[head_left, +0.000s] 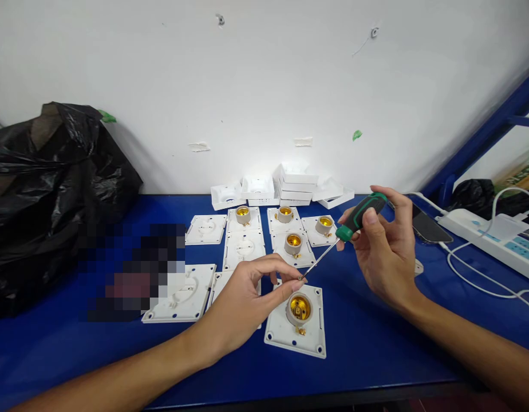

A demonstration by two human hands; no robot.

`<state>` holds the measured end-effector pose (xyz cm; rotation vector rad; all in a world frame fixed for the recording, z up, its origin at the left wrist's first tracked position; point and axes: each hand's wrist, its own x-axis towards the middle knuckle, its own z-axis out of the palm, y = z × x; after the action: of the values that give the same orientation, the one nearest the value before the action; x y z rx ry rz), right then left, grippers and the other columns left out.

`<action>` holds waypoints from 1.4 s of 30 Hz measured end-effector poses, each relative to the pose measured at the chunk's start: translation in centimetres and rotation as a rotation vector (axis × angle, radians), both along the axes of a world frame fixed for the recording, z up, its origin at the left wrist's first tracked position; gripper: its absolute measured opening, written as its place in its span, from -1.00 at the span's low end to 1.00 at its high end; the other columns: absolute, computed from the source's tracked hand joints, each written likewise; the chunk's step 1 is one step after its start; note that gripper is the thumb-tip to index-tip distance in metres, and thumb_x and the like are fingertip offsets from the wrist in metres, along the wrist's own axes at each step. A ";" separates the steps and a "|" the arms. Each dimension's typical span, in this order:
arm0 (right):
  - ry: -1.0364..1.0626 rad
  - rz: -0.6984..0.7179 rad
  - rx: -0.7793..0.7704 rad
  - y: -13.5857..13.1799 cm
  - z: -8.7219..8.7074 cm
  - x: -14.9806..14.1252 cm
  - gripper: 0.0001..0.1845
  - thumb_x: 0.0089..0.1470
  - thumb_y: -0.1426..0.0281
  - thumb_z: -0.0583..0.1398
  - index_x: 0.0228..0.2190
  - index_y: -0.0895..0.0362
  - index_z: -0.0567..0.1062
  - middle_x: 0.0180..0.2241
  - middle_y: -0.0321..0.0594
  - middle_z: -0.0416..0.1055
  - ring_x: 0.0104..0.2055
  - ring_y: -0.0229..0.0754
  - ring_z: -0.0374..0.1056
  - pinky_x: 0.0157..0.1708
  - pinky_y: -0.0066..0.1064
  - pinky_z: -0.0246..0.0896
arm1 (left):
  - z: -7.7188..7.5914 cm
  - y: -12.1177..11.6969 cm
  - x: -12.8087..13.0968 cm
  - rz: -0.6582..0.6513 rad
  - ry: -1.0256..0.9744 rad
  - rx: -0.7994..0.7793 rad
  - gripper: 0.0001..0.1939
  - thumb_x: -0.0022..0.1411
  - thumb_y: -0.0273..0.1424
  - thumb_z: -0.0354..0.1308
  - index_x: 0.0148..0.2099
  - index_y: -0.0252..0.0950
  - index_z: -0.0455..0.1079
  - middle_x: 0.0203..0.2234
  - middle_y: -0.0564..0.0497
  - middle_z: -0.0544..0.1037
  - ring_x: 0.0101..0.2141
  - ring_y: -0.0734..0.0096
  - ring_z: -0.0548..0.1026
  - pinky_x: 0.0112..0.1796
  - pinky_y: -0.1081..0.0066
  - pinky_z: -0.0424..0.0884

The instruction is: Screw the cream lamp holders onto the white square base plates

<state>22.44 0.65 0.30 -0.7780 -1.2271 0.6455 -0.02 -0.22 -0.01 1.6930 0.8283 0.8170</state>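
Note:
My right hand [387, 246] is wrapped around the green and black handle of a screwdriver [361, 216], its shaft slanting down to the left. The tip meets the pinched thumb and finger of my left hand [258, 294], which hold what looks like a small screw [300, 279]. Just below them, a white square base plate [275, 332] lies flat on the table. On it sits a round lamp socket [299, 309] with a gold-coloured metal inside and a brass terminal at its front. My left hand covers part of another white plate [219, 283].
Behind my hands lie several white plates, some bearing sockets [293, 243], others bare [245, 247]. White square covers [296, 186] are stacked against the wall. A black plastic bag [54, 189] stands left. At right are a phone [431, 226], white cables and a power strip [490, 240].

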 end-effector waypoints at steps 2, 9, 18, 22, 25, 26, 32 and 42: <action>-0.013 -0.011 0.020 0.1 -0.1 0.1 -0.64 0.33 0.30 0.20 0.10 -0.10 0.28 -0.33 -0.31 0.51 -0.44 -0.25 0.40 -0.54 -0.44 0.38 | 0.1 0.2 0.0 0.025 0.006 0.026 -0.91 0.34 -0.32 0.28 -0.21 -0.21 0.58 -0.31 0.05 0.60 -0.27 0.36 0.50 -0.18 0.31 0.40; -0.047 -0.020 0.022 -0.1 -0.1 0.2 -0.63 0.32 0.33 0.20 0.10 -0.10 0.26 -0.32 -0.30 0.49 -0.32 -0.19 0.49 -0.51 -0.40 0.43 | 0.0 0.3 0.0 0.048 0.007 0.060 -0.93 0.32 -0.37 0.28 -0.23 -0.23 0.56 -0.36 0.05 0.56 -0.32 0.38 0.45 -0.24 0.32 0.38; -0.069 -0.063 0.127 -0.8 0.4 -0.2 -0.61 0.27 0.38 0.25 0.08 -0.11 0.33 -0.33 -0.29 0.51 -0.28 -0.12 0.50 -0.48 -0.31 0.46 | -0.1 -0.3 -0.1 0.046 0.072 0.184 -0.89 0.34 -0.44 0.23 -0.29 -0.24 0.51 -0.40 0.08 0.51 -0.34 0.41 0.43 -0.28 0.36 0.34; -0.212 -0.172 0.260 -1.2 0.5 -0.3 -0.59 0.21 0.34 0.31 0.06 -0.17 0.39 -0.33 -0.28 0.46 -0.34 -0.06 0.51 -0.49 -0.20 0.49 | 0.2 -0.5 0.0 0.052 0.093 0.266 -0.86 0.33 -0.50 0.20 -0.32 -0.26 0.45 -0.42 0.09 0.49 -0.37 0.44 0.45 -0.33 0.41 0.33; -0.249 -0.211 0.319 -1.4 0.4 -0.3 -0.56 0.17 0.32 0.34 0.05 -0.19 0.42 -0.32 -0.27 0.42 -0.39 -0.06 0.50 -0.50 -0.17 0.52 | 0.4 -0.5 0.1 0.067 0.106 0.316 -0.86 0.33 -0.52 0.16 -0.33 -0.26 0.41 -0.42 0.09 0.47 -0.38 0.44 0.44 -0.34 0.42 0.33; -0.237 -0.214 0.322 -1.4 0.4 -0.2 -0.57 0.17 0.31 0.34 0.05 -0.18 0.43 -0.33 -0.27 0.42 -0.40 -0.07 0.49 -0.52 -0.17 0.51 | 0.4 -0.5 0.1 0.075 0.109 0.331 -0.85 0.33 -0.53 0.15 -0.33 -0.26 0.40 -0.42 0.09 0.46 -0.37 0.44 0.44 -0.34 0.42 0.33; -0.181 -0.202 0.330 -1.3 0.3 0.1 -0.59 0.24 0.32 0.27 0.09 -0.19 0.39 -0.36 -0.27 0.41 -0.36 0.00 0.52 -0.43 -0.07 0.54 | 0.3 -0.4 -0.1 0.085 0.136 0.358 -0.85 0.31 -0.51 0.14 -0.36 -0.26 0.36 -0.44 0.08 0.44 -0.39 0.43 0.41 -0.36 0.42 0.33; -0.238 -0.157 0.385 -1.8 0.6 -0.3 -0.46 0.12 0.52 0.29 0.10 -0.14 0.43 -0.25 -0.26 0.41 -0.39 -0.07 0.54 -0.52 -0.16 0.56 | -0.2 -0.5 0.0 0.037 0.129 0.391 -0.83 0.32 -0.54 0.16 -0.35 -0.26 0.33 -0.43 0.08 0.44 -0.38 0.43 0.43 -0.35 0.42 0.33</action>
<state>22.14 -1.19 0.95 -0.6292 -1.4360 0.1799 0.02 -0.73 -0.25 2.0973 0.8263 0.9482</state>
